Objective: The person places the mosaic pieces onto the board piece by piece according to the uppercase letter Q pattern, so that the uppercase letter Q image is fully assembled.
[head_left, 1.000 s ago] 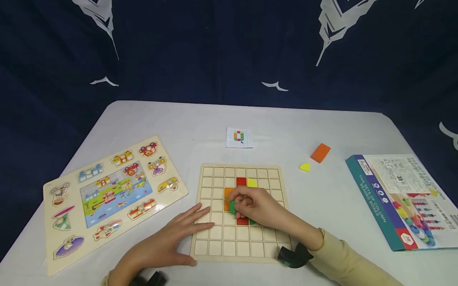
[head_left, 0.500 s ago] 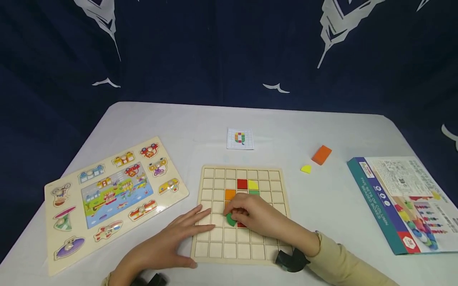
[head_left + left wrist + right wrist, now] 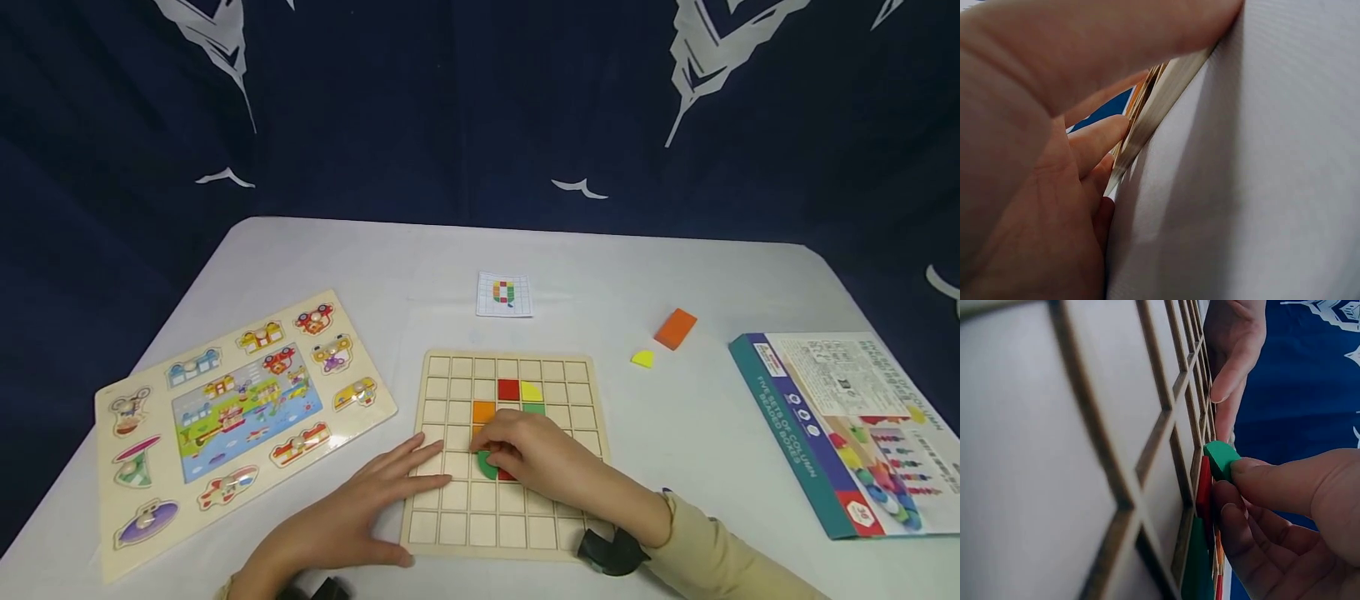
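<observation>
My right hand pinches a green round-edged tile between thumb and fingers over the wooden grid board. In the right wrist view that green tile is tilted at the grid, beside a red tile. Higher on the board lie another red tile, a yellow rounded tile and an orange tile; my right hand covers part of the group. My left hand rests with fingers spread at the board's left edge, fingertips on it, thumb on the table.
Behind the board lies a pattern card. An orange block and a yellow quarter-round piece lie to the right, near a box. A picture puzzle board occupies the left. A dark curtain hangs behind the table.
My right hand has moved slightly down the board with the green tile, which has turned and come down to the cell left of the lower red tile. My left hand stays put.
</observation>
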`<action>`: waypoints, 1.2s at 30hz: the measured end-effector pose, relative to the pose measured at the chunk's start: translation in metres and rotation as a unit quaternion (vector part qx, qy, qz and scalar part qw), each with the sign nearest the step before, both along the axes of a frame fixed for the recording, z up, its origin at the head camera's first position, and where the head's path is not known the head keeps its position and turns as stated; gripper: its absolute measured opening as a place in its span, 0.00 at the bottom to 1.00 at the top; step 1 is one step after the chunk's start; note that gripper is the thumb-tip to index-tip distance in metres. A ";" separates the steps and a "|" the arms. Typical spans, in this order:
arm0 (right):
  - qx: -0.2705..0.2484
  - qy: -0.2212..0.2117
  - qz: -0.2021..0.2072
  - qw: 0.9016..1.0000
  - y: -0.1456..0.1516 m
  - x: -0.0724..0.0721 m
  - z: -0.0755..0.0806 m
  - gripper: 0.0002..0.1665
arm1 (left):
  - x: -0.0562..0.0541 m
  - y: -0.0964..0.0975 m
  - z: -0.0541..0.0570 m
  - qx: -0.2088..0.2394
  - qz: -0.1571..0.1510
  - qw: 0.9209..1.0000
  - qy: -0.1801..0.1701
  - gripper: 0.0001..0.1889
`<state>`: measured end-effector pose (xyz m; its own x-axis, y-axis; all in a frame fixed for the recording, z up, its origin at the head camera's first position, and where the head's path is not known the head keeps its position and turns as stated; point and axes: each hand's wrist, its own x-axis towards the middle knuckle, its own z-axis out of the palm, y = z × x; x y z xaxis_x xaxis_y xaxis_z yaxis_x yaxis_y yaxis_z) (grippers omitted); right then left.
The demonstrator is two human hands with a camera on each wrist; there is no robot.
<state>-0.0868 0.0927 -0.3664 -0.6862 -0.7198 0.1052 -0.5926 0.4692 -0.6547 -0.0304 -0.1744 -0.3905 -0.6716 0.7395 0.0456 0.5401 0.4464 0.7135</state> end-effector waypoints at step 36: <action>0.038 0.057 -0.036 0.997 0.000 0.000 -0.002 0.14 | 0.000 0.000 0.000 0.004 0.000 1.000 -0.003 0.44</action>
